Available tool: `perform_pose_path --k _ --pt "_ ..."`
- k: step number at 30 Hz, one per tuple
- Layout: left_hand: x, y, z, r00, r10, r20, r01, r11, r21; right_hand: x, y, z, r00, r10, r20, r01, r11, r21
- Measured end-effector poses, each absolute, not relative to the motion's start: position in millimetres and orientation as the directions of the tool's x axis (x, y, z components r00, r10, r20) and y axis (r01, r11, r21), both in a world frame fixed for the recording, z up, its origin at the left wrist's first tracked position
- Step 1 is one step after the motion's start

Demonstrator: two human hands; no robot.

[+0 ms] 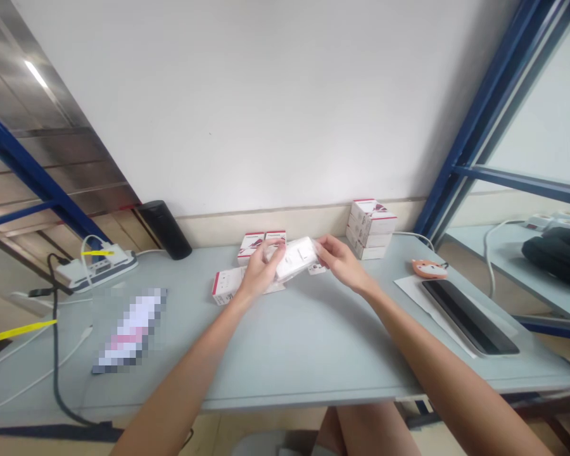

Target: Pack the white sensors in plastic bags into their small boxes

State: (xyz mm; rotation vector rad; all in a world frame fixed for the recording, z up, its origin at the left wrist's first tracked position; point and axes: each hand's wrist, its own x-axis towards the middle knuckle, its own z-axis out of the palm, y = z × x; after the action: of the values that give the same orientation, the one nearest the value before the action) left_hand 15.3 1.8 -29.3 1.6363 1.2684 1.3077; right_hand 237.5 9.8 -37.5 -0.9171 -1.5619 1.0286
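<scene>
Between my two hands, above the table, is a white plug-in device in a clear plastic bag (294, 258). My left hand (262, 269) grips its left end, thumb on top. The fingers of my right hand (335, 258) pinch the bag at the right end. Just beneath and left of my left hand lies a white box with a red edge (225, 285), partly covered by the hand. Behind it stand small red-and-white boxes (253, 246). A small printed piece (316, 269) shows under the bag near my right hand.
A stack of similar boxes (371, 229) stands at the back right. On the right lie an orange-and-white pouch-like item (429, 269) and a black-topped slab (470, 316) on white paper. To the left are a power strip (99, 267), a black cylinder (165, 229), cables and a pixelated item (132, 330).
</scene>
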Motion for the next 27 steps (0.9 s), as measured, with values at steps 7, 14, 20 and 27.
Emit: perform_pose_path --k 7,14,20,27 --pt "7 -8 -14 0.475 0.872 -0.118 -0.058 0.165 0.985 240 4 -31 -0.218 0.938 0.269 0.068 0.289 -0.955" --pt "6 -12 -11 0.609 0.784 -0.121 -0.166 0.275 0.947 235 5 -35 -0.265 0.951 0.161 -0.282 0.083 -0.956" --pt "5 -15 -11 0.630 0.776 0.034 -0.271 0.178 0.946 228 4 -33 -0.231 0.970 0.078 -0.420 -0.027 -0.907" --pt "12 -11 -16 0.381 0.916 0.128 -0.039 -0.122 0.992 224 5 -37 -0.171 0.985 0.006 -0.509 -0.084 -0.857"
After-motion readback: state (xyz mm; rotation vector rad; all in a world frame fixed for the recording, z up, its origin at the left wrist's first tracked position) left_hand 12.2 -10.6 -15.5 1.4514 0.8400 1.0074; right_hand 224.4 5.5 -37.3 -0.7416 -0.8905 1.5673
